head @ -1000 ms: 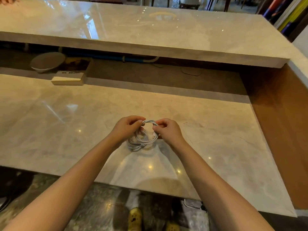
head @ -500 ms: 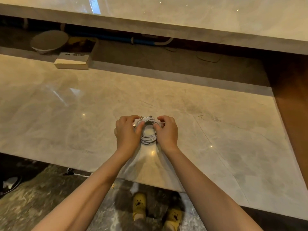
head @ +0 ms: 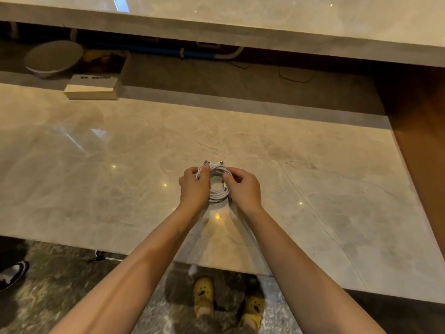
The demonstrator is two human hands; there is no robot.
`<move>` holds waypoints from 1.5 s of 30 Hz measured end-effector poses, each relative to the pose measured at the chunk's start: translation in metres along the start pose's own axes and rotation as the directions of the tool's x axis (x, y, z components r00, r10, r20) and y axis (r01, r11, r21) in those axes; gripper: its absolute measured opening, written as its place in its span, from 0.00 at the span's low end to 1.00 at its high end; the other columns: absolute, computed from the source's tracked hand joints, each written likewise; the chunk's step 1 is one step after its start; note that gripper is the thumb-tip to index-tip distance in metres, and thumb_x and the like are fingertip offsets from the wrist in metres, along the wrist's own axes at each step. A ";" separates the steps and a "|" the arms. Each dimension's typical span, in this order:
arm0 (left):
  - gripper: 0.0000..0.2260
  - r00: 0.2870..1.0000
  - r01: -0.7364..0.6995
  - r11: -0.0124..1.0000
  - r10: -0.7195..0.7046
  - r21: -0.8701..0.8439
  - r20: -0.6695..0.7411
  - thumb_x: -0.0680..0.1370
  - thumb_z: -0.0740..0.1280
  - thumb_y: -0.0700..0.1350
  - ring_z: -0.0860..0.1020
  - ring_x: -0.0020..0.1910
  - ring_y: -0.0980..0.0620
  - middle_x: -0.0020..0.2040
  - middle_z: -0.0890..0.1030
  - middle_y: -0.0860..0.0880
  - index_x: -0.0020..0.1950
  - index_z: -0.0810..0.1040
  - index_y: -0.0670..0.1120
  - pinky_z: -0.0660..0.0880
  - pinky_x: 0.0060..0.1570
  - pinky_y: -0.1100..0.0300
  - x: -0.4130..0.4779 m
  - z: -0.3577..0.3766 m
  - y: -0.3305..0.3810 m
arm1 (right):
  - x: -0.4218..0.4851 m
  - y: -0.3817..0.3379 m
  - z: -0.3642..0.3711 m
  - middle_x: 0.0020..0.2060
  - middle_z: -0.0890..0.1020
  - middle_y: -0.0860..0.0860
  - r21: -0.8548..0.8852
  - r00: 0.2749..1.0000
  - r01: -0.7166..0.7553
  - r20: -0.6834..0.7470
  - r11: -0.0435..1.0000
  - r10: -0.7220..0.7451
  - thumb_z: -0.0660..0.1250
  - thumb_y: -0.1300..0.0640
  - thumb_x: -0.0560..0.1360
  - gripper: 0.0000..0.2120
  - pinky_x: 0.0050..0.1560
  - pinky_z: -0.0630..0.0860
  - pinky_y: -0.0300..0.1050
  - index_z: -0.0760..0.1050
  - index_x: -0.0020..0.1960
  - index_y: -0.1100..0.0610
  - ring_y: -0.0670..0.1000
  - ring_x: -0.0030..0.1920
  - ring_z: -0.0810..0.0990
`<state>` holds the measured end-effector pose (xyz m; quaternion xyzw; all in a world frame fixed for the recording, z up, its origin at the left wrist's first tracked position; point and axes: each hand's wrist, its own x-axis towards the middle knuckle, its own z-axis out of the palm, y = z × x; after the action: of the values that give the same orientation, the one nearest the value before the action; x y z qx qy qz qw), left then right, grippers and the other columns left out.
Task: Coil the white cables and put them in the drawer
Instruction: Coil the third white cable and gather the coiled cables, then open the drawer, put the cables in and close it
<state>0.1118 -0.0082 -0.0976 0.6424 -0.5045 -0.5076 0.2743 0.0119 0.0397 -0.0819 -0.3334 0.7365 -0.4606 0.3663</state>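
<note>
White cable coil point(head: 218, 192) tighter and flatter than a second ago, down on the marble counter point(head: 120, 189) near its 6 o'clock edge, plugs at 12. Pinched by curled fingers: left hand point(head: 193, 188) at 9, right hand point(head: 245, 190) at 3. Wide stone toward 10 and 2.

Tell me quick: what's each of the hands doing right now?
Left hand: closed, gripping the left side of the cable coil.
Right hand: closed, pinching the coil's right side.
</note>
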 end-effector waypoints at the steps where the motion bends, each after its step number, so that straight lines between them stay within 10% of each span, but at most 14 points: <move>1: 0.24 1.000 0.014 0.997 -0.013 -0.081 0.003 0.77 0.60 0.58 0.81 0.45 0.49 0.61 0.74 0.38 0.66 0.69 0.43 0.76 0.41 0.58 0.000 0.001 0.004 | -0.001 0.000 -0.001 0.44 0.84 0.50 0.050 1.000 -0.008 -0.011 0.999 0.008 0.65 0.62 0.75 0.10 0.53 0.77 0.47 0.82 0.53 0.58 0.49 0.47 0.81; 5: 0.30 0.995 0.032 0.964 -0.006 -0.264 0.101 0.79 0.61 0.52 0.79 0.45 0.52 0.50 0.78 0.47 0.75 0.54 0.43 0.76 0.48 0.56 -0.006 0.007 0.025 | 0.001 -0.005 -0.010 0.50 0.83 0.52 0.287 0.992 -0.081 -0.066 0.955 0.104 0.67 0.61 0.75 0.12 0.56 0.78 0.47 0.79 0.58 0.60 0.49 0.50 0.81; 11: 0.22 0.947 0.032 0.957 0.063 -0.289 0.316 0.79 0.61 0.51 0.79 0.39 0.55 0.47 0.79 0.48 0.69 0.67 0.39 0.76 0.36 0.63 -0.006 0.027 0.046 | 0.003 -0.013 -0.046 0.58 0.79 0.55 0.419 0.957 -0.190 -0.122 0.888 0.262 0.69 0.58 0.74 0.25 0.62 0.75 0.49 0.68 0.69 0.63 0.52 0.56 0.78; 16: 0.21 0.874 0.100 0.929 0.089 -0.357 0.477 0.79 0.62 0.47 0.78 0.31 0.59 0.47 0.79 0.46 0.69 0.67 0.37 0.76 0.33 0.64 -0.019 0.055 0.053 | -0.013 -0.008 -0.085 0.51 0.82 0.59 0.638 0.942 -0.178 -0.111 0.749 0.318 0.67 0.64 0.74 0.18 0.43 0.78 0.39 0.74 0.63 0.64 0.51 0.44 0.82; 23: 0.14 0.766 0.221 0.910 0.060 -0.350 0.640 0.80 0.61 0.43 0.74 0.25 0.59 0.47 0.77 0.45 0.61 0.73 0.36 0.75 0.30 0.65 -0.066 0.084 0.055 | -0.051 0.016 -0.127 0.55 0.81 0.62 0.694 0.911 -0.133 -0.196 0.708 0.364 0.68 0.65 0.73 0.18 0.53 0.78 0.48 0.75 0.62 0.66 0.57 0.50 0.81; 28: 0.09 0.745 0.220 0.913 0.070 -0.344 0.663 0.80 0.60 0.42 0.72 0.22 0.59 0.39 0.74 0.44 0.44 0.77 0.41 0.72 0.33 0.61 -0.103 0.094 0.050 | -0.077 0.035 -0.148 0.55 0.81 0.63 0.685 0.912 -0.144 -0.189 0.714 0.364 0.68 0.64 0.73 0.19 0.57 0.77 0.52 0.74 0.63 0.66 0.59 0.53 0.81; 40: 0.11 0.818 0.287 0.866 0.001 -0.410 0.575 0.80 0.59 0.42 0.75 0.29 0.51 0.33 0.80 0.43 0.45 0.78 0.39 0.74 0.33 0.61 -0.168 0.110 -0.007 | -0.135 0.081 -0.176 0.34 0.84 0.52 0.629 0.941 -0.232 -0.048 0.742 0.334 0.66 0.64 0.76 0.14 0.39 0.79 0.39 0.76 0.60 0.67 0.47 0.34 0.82; 45: 0.11 0.823 0.276 0.857 0.024 -0.435 0.567 0.81 0.57 0.41 0.69 0.20 0.58 0.35 0.73 0.42 0.46 0.77 0.38 0.69 0.22 0.67 -0.175 0.117 -0.019 | -0.164 0.104 -0.199 0.58 0.79 0.55 0.550 0.922 -0.207 -0.167 0.809 0.350 0.65 0.57 0.77 0.20 0.61 0.75 0.46 0.70 0.66 0.62 0.51 0.56 0.80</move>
<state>0.0145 0.1789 -0.0880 0.4072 -0.3678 -0.8016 0.2374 -0.0888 0.2986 -0.0789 -0.0454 0.6662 -0.6234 0.4068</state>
